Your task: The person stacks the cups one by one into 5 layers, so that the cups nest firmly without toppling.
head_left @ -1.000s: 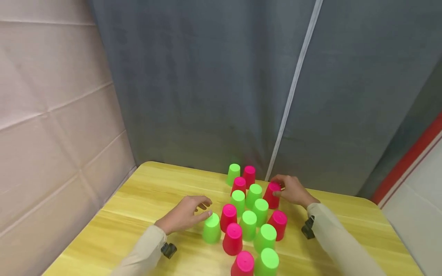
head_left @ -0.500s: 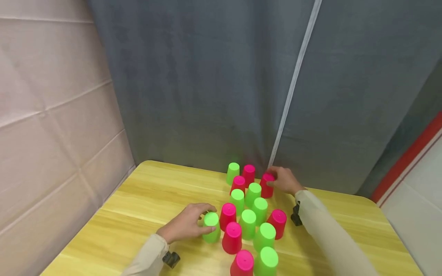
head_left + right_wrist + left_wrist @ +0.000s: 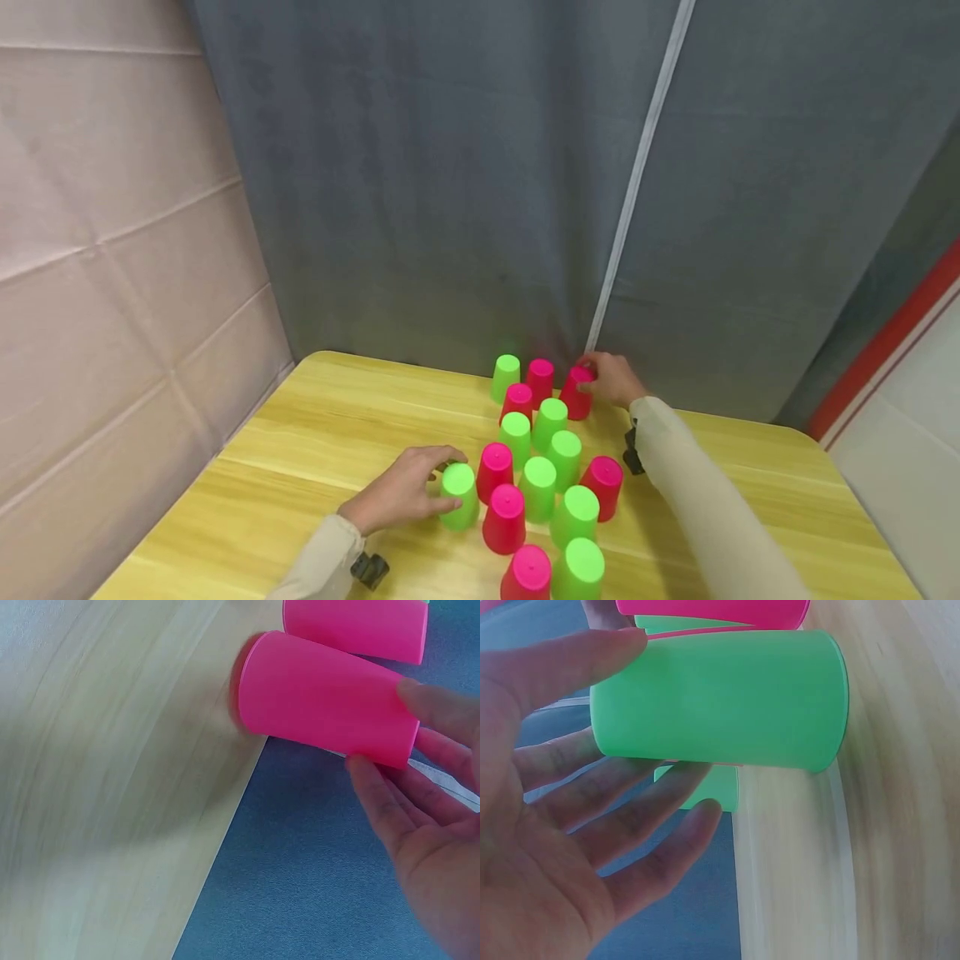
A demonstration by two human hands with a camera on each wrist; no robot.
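Several green and pink cups stand upside down in a cluster on a yellow wooden table (image 3: 300,450). My left hand (image 3: 431,487) grips the green cup (image 3: 459,497) at the cluster's left side; in the left wrist view the thumb lies on one side of this green cup (image 3: 727,697) and the fingers (image 3: 652,825) on the other. My right hand (image 3: 602,377) holds a pink cup (image 3: 577,395) at the far right of the cluster, by the table's back edge. In the right wrist view, thumb and fingers (image 3: 375,784) pinch the pink cup (image 3: 322,697) near its top.
A grey curtain (image 3: 450,208) hangs right behind the table's far edge. A padded beige wall (image 3: 112,292) stands on the left. Another pink cup (image 3: 540,379) and a green cup (image 3: 506,375) stand beside the held pink one. Bare tabletop lies left of the cluster.
My right hand has carried the pink cup toward the far edge, next to the far pink cup. My left hand has closed round the green cup at the left.
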